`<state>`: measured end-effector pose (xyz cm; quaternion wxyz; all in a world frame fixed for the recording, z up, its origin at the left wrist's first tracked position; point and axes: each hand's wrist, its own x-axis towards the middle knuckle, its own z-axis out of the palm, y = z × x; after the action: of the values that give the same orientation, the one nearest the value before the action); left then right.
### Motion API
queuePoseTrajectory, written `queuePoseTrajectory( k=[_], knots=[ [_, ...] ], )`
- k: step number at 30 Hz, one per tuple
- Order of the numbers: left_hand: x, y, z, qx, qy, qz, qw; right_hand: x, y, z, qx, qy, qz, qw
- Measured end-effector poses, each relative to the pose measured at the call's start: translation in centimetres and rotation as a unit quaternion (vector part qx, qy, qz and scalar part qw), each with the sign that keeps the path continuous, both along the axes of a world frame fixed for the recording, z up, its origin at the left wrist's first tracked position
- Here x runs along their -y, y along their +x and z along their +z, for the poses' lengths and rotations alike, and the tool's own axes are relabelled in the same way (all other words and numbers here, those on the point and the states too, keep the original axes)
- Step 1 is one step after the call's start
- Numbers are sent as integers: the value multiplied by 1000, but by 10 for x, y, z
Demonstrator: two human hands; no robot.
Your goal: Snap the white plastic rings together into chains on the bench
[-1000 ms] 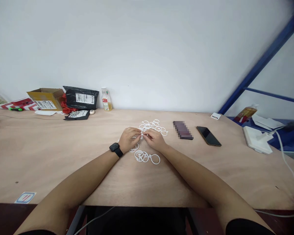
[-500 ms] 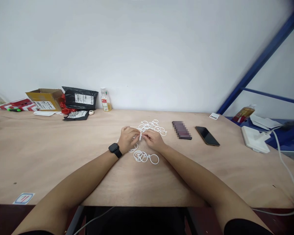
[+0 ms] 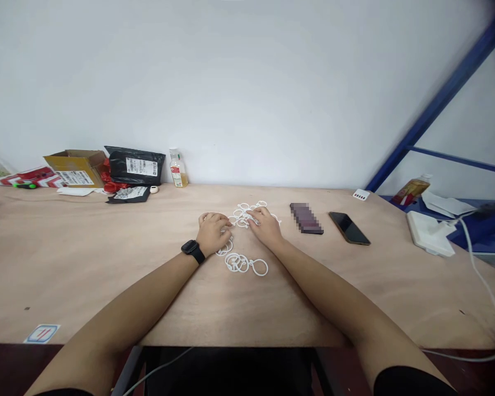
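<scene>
Several white rings with small clip-like joints lie in groups on the wooden table. My left hand point(image 3: 213, 233), with a black watch on its wrist, rests over the left group of rings point(image 3: 225, 248) and hides part of it. Its fingers are bent, with thumb and index finger apart; no ring is plainly gripped there. My right hand point(image 3: 267, 225) reaches over the far pile of rings point(image 3: 242, 221), fingertips among them and thumb apart from the fingers. Nearer to me lies a third group of linked rings point(image 3: 237, 263), touched by neither hand.
Right of the rings lie a pixelated dark rectangle point(image 3: 306, 219) and a black phone point(image 3: 349, 228). A white charger block point(image 3: 429, 234) with a cable sits at the right edge. Along the wall stand a cardboard box point(image 3: 76, 168), a black parcel point(image 3: 136, 166) and a bottle point(image 3: 178, 168).
My hands, which met at a white piece between their fingertips, have come apart. The right hand has moved forward onto the far pile; the left has shifted slightly left.
</scene>
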<state>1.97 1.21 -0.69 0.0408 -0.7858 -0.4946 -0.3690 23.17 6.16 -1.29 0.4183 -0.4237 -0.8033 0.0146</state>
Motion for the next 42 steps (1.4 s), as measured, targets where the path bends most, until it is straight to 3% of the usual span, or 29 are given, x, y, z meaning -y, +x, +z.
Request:
queuePoseTrajectory(
  k=[3, 9, 12, 21, 27, 33, 42],
  knots=[
    [1, 0, -1, -31, -25, 3, 999, -2, 4, 0, 9, -12, -7, 1000],
    [1, 2, -3, -39, -60, 9, 997, 11, -6, -1, 61, 19, 151, 986],
    [-1, 1, -5, -35, -68, 3, 997, 13, -9, -1, 85, 17, 179, 980],
    [-6, 1, -8, -26, -78, -31, 996, 7, -6, -6, 146, -38, 169, 974],
    [-4, 3, -5, -41, -89, -49, 994, 9, -10, -7, 162, -33, 182, 969],
    [-2, 3, -2, -34, -73, -67, 995, 12, -11, -5, 82, -40, 161, 983],
    [-6, -1, -5, 44, 8, -112, 993, 19, -16, 1, -15, -42, 154, 987]
  ],
)
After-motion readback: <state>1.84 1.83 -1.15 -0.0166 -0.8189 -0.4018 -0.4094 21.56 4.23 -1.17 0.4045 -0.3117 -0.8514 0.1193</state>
